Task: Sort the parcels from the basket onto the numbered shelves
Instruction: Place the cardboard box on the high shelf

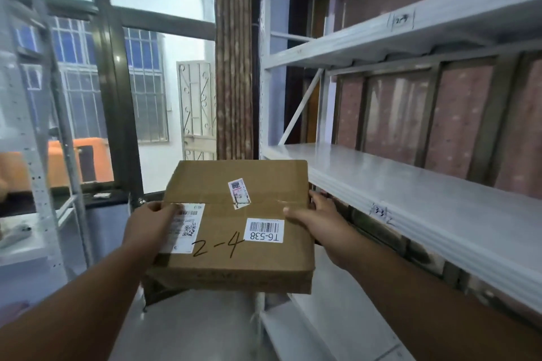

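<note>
A flat brown cardboard parcel is held level in front of me, marked "2-4" by hand and carrying a barcode label "T6-538". My left hand grips its left edge with the thumb on top over a white shipping label. My right hand grips its right edge, thumb on top. To the right stands a white metal shelf unit: the middle shelf has a tag reading "3-3" on its front rim, and the upper shelf has a blurred tag that I cannot read. Both shelves look bare. The basket is out of view.
A second white rack stands at the left with small items on its shelf. A large window and a brown pillar lie ahead. A lower white shelf sits under the parcel's right side, above a pale floor.
</note>
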`<state>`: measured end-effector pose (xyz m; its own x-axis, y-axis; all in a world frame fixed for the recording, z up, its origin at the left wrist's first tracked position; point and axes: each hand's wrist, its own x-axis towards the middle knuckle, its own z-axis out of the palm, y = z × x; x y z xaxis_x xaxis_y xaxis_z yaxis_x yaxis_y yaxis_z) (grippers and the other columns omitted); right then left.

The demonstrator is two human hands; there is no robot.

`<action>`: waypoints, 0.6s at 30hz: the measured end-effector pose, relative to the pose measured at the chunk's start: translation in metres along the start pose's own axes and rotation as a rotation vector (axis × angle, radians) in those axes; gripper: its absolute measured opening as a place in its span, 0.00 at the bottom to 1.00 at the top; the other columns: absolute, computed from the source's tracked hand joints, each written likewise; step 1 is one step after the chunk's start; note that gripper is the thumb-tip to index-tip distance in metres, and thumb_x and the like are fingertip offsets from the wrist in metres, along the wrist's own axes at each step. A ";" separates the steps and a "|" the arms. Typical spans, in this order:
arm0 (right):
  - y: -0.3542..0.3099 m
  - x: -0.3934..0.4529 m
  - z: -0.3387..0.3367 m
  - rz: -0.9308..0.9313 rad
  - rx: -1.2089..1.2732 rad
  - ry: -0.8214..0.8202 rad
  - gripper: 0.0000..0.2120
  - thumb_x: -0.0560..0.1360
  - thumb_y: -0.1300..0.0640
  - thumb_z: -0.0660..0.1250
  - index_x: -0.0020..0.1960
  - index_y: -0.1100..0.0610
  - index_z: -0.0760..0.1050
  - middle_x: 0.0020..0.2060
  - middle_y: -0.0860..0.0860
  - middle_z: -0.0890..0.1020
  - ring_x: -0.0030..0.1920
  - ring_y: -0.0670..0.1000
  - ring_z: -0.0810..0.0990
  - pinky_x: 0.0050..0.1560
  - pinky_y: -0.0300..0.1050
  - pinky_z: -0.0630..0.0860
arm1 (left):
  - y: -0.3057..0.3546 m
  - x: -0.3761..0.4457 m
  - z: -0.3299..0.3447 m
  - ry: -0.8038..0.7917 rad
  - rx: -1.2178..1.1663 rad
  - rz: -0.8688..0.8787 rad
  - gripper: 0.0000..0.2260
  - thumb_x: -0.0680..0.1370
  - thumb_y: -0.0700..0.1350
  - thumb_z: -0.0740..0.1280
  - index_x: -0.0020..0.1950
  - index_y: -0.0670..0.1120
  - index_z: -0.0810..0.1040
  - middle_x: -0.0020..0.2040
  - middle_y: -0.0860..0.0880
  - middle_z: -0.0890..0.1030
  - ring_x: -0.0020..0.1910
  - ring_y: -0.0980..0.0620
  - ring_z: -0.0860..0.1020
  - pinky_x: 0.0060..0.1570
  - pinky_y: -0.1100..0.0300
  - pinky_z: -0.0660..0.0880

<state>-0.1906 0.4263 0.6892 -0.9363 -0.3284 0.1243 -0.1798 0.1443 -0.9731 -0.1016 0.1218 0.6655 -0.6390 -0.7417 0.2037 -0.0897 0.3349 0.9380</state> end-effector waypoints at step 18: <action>-0.224 -0.055 -0.075 -0.388 -0.107 -0.012 0.30 0.73 0.53 0.74 0.72 0.38 0.71 0.57 0.45 0.85 0.56 0.49 0.85 0.58 0.49 0.81 | 0.207 -0.023 -0.071 0.033 -0.292 0.295 0.05 0.81 0.46 0.70 0.54 0.47 0.83 0.42 0.45 0.86 0.38 0.44 0.84 0.36 0.57 0.78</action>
<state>-0.1215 0.4823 0.9154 -0.7894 -0.3884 0.4754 -0.5501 0.1040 -0.8286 -0.0515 0.1674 0.8752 -0.5799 -0.6584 0.4797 0.3166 0.3604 0.8774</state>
